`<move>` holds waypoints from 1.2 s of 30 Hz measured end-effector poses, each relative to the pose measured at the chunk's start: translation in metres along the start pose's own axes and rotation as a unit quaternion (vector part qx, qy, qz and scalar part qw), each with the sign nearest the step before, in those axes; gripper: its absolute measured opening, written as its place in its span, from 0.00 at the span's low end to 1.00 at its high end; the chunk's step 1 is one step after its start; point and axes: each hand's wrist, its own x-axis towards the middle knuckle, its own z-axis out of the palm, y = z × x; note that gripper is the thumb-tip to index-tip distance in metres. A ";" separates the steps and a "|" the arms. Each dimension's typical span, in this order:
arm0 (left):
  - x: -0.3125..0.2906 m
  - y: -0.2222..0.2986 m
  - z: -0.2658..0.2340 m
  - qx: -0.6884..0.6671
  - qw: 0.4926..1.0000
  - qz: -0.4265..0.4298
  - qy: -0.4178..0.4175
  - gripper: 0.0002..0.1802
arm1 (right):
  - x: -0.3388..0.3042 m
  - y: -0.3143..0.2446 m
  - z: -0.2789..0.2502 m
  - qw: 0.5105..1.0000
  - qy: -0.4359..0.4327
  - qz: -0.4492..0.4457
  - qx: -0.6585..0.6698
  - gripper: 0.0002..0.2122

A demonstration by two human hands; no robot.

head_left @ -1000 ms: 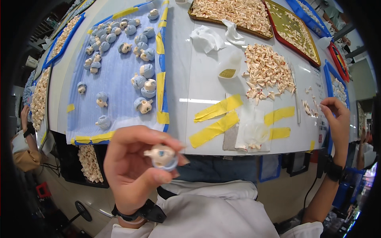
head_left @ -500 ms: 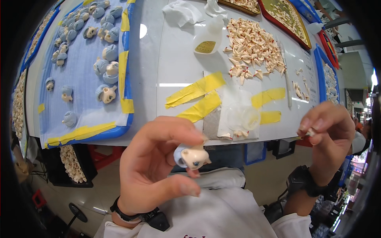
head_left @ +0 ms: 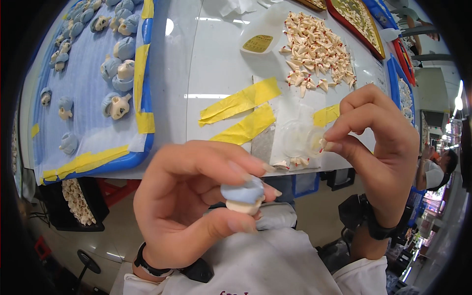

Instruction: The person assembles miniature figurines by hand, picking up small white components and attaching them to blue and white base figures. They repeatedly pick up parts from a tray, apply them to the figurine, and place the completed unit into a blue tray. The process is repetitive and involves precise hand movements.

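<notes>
My left hand [head_left: 184, 206] is closed on a small doll head [head_left: 242, 194] with a light-blue top and a cream lower part, gripped between thumb and fingers just off the table's front edge. Its painted face is turned out of sight. Over a small round clear dish [head_left: 302, 139], my right hand [head_left: 376, 137] pinches a tiny cream piece with a red tip [head_left: 323, 143], mostly covered by the fingertips. Below the dish, a few similar red-tipped pieces [head_left: 299, 161] lie on a white sheet.
To the left stands a blue tray [head_left: 125, 161] lined with cloth, bearing several blue-topped doll heads [head_left: 118, 105]. Yellow tape strips [head_left: 241, 101] lie mid-table. Beyond are a translucent bottle [head_left: 260, 37] and a heap of red-tipped cream pieces [head_left: 317, 49]. Another person [head_left: 437, 169] sits at far right.
The doll head has been turned in my left hand, so its blue top shows instead of its face. My right hand has moved left to the clear dish with the tiny piece.
</notes>
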 end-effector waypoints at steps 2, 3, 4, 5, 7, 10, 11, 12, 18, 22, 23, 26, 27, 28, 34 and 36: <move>0.002 0.001 0.002 -0.014 1.000 -0.009 -0.016 0.23 | 0.001 -0.002 0.002 0.999 0.013 -0.011 -0.030 0.09; 0.002 0.003 0.003 -0.018 1.000 -0.013 -0.020 0.23 | 0.002 -0.004 0.003 0.999 0.017 -0.019 -0.040 0.09; 0.002 0.003 0.004 -0.024 0.999 -0.016 -0.025 0.22 | 0.003 -0.005 0.004 0.999 0.015 -0.024 -0.046 0.09; 0.001 0.004 0.005 -0.028 0.999 -0.021 -0.027 0.22 | 0.004 -0.006 0.003 0.998 0.011 -0.030 -0.050 0.09; 0.003 0.004 0.008 -0.049 0.997 -0.034 -0.037 0.22 | 0.005 -0.006 0.002 0.997 -0.001 -0.036 -0.064 0.09; 0.004 0.004 0.012 -0.068 0.996 -0.052 -0.041 0.21 | 0.003 -0.006 -0.001 0.997 -0.003 -0.048 -0.053 0.09; 0.003 0.005 0.013 -0.069 0.995 -0.053 -0.039 0.21 | 0.000 -0.007 -0.002 0.999 0.007 -0.035 -0.030 0.09; 0.004 0.005 0.014 -0.073 0.995 -0.055 -0.042 0.22 | -0.004 -0.009 -0.005 1.000 0.020 -0.020 -0.009 0.09; -0.002 -0.003 0.012 -0.028 0.998 -0.008 -0.061 0.21 | -0.029 -0.018 0.001 0.986 0.034 -0.022 0.162 0.13; 0.003 -0.005 0.008 0.027 0.992 0.005 -0.127 0.21 | -0.042 -0.012 0.010 0.978 0.004 -0.019 0.207 0.14; 0.003 -0.006 0.009 0.032 0.991 0.010 -0.127 0.21 | -0.043 -0.015 0.014 0.976 0.014 -0.020 0.216 0.14; -0.001 -0.003 0.016 0.047 0.994 0.027 -0.096 0.22 | -0.046 -0.012 0.026 0.967 0.038 -0.031 0.252 0.13; -0.002 -0.003 0.017 0.054 0.993 0.039 -0.094 0.22 | -0.047 -0.013 0.029 0.964 0.045 -0.031 0.259 0.12; 0.000 -0.005 0.014 0.070 0.989 0.064 -0.114 0.22 | -0.047 -0.014 0.029 0.966 0.044 -0.023 0.253 0.12; -0.003 -0.001 0.011 0.212 0.960 0.132 -0.124 0.19 | -0.042 -0.016 0.024 0.986 0.027 -0.082 0.140 0.12; -0.005 0.004 0.014 0.252 0.953 0.129 -0.107 0.17 | -0.039 -0.014 0.025 0.985 0.030 -0.111 0.125 0.13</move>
